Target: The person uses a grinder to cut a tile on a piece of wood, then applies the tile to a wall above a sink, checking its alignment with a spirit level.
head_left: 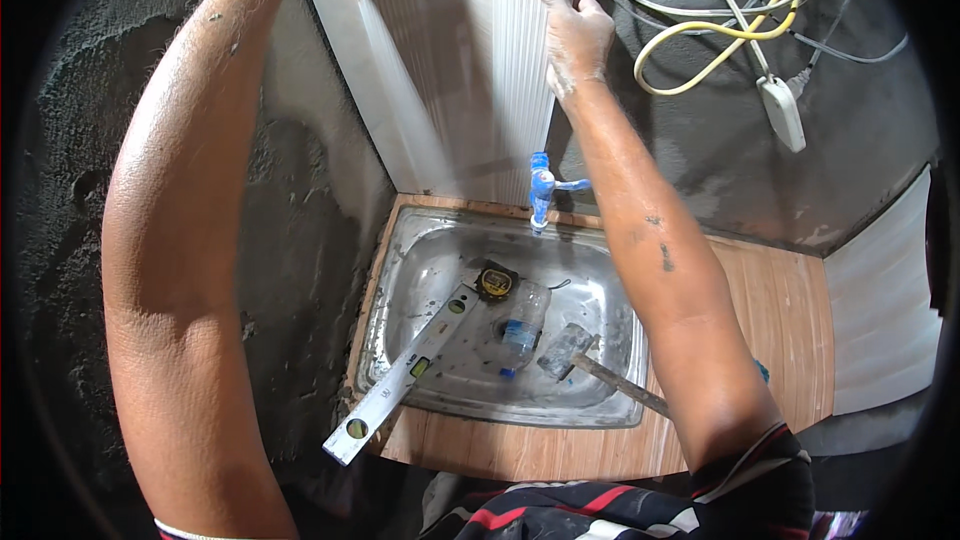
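My right hand (578,32), whitened with dust, holds the right edge of a pale, glossy wall panel with fine ribs (520,50). Its thumb lies along the front of the panel, and the other fingers curl round the edge, partly hidden. The panel stands upright against the wall behind the sink. My left arm (185,190) reaches up along the left side and leaves the picture at the top, so that hand is out of sight. Below the right hand, a blue tap (541,185) rises behind the steel sink (400,240).
In the sink lie a tape measure (495,282), a plastic bottle (524,330) and a hammer (566,352). A spirit level (400,380) leans over its front rim. Wood-look counter (770,300) surrounds it. Yellow and white cables (680,35) with a white socket block (781,112) hang at upper right.
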A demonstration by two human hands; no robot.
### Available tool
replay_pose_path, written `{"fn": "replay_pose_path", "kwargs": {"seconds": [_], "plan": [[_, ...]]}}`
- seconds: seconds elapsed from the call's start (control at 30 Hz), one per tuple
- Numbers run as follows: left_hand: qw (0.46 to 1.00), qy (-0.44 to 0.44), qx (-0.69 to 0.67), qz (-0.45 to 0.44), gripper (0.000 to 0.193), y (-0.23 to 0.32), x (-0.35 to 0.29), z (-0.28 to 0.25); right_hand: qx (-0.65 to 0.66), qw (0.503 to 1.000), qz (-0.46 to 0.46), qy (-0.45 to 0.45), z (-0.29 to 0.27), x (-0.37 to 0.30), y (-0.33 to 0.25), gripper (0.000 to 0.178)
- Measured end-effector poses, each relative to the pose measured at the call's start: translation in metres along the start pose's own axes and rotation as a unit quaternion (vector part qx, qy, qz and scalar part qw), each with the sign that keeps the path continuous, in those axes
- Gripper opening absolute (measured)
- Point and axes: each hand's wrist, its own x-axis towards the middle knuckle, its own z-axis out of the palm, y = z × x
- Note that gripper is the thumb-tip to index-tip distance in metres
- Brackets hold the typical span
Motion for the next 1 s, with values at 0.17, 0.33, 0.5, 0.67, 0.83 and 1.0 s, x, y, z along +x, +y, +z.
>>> {"fn": "replay_pose_path", "kwargs": {"seconds": [0.17,0.33,0.5,0.67,0.83,1.0], "plan": [[1.000,0.000,-0.019,-0.018,0.051,0.002,-0.004,-0.001,-0.134,0.972,0.141,-0.133,-0.032,-0.033,0.025,0.063],[0.998,0.024,-0.052,-0.028,0.045,0.011,0.006,0.000,-0.114,0.970,0.103,-0.187,-0.049,-0.035,0.077,0.073],[0.999,0.028,0.033,-0.005,0.043,0.014,0.010,-0.006,-0.122,0.977,0.088,-0.155,-0.042,-0.039,0.077,0.062],[0.996,0.023,-0.036,-0.074,0.047,0.050,-0.018,-0.018,-0.069,0.983,0.092,-0.144,-0.045,-0.042,0.084,0.062],[0.997,0.061,-0.042,-0.029,0.058,0.005,0.014,0.004,-0.093,0.983,0.070,-0.143,-0.041,-0.044,0.084,0.062],[0.980,0.007,-0.194,-0.033,0.076,0.020,-0.003,-0.006,-0.082,0.979,0.082,-0.165,-0.050,-0.036,0.084,0.063]]}}
